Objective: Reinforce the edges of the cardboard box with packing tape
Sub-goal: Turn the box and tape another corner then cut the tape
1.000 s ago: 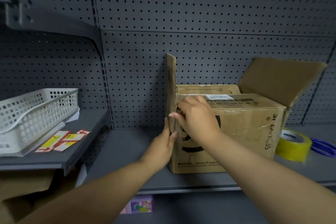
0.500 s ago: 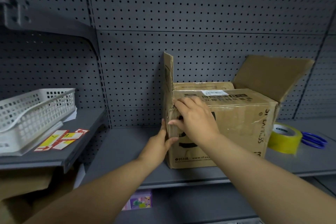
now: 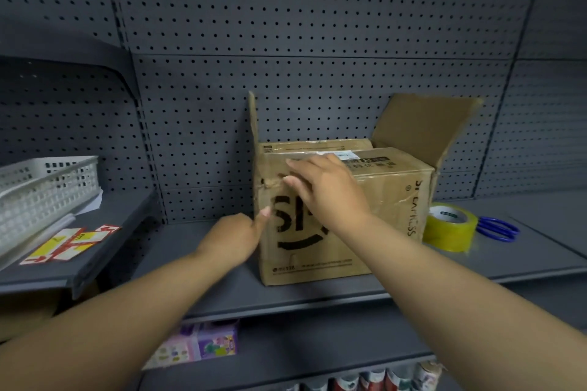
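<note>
Grey pegboard shelf (image 3: 222, 289) holds the cardboard box (image 3: 374, 225), flaps up, left hand (image 3: 236, 236) loosely curled bracing its left corner, right hand (image 3: 324, 190) flat and empty pressing the torn top-front edge, probably smoothing tape, yellow tape roll (image 3: 449, 227) beside box.

Box (image 3: 374, 219) mid-shelf (image 3: 206, 289), tape roll (image 3: 449, 227) then scissors (image 3: 498, 228) right, basket (image 3: 41, 190) left

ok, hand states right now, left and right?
Left hand: open, holds nothing, thumb against the cardboard box.
Right hand: open, fingers flat on the box's upper front edge, holds nothing.
</note>
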Action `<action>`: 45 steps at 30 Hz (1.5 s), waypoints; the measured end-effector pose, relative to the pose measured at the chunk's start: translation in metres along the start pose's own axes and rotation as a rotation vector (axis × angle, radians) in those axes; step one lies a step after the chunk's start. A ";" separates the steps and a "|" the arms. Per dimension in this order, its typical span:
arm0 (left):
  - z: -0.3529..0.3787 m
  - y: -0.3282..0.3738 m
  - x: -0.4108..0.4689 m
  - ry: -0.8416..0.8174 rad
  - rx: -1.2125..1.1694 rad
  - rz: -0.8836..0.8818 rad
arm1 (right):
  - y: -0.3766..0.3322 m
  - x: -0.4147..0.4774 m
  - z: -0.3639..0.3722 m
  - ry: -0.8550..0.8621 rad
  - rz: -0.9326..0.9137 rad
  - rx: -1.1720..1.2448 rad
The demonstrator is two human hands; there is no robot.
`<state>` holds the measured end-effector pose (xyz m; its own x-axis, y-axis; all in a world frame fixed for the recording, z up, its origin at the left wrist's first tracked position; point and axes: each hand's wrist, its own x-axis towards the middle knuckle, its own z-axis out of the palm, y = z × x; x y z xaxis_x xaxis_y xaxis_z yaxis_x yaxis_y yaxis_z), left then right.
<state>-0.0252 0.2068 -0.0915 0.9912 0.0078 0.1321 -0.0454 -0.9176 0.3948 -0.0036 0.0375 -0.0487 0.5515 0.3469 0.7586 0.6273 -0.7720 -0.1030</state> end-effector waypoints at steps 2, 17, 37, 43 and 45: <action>0.001 0.007 -0.008 -0.005 0.032 -0.015 | 0.018 -0.010 -0.014 0.009 0.001 0.029; 0.107 0.237 -0.012 0.052 0.374 0.427 | 0.279 -0.114 -0.103 -0.270 0.314 -0.202; 0.117 0.289 0.009 0.175 0.160 0.330 | 0.345 -0.108 -0.098 -0.635 0.488 0.239; 0.101 0.307 0.001 0.246 -0.040 0.386 | 0.293 -0.116 -0.158 -0.433 0.656 0.749; 0.095 0.310 -0.005 0.258 -0.126 0.406 | 0.268 -0.121 -0.177 -0.404 0.659 0.812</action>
<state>-0.0328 -0.1151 -0.0559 0.8282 -0.2274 0.5123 -0.4515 -0.8123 0.3693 0.0007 -0.3052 -0.0544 0.9537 0.2600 0.1514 0.2378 -0.3433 -0.9086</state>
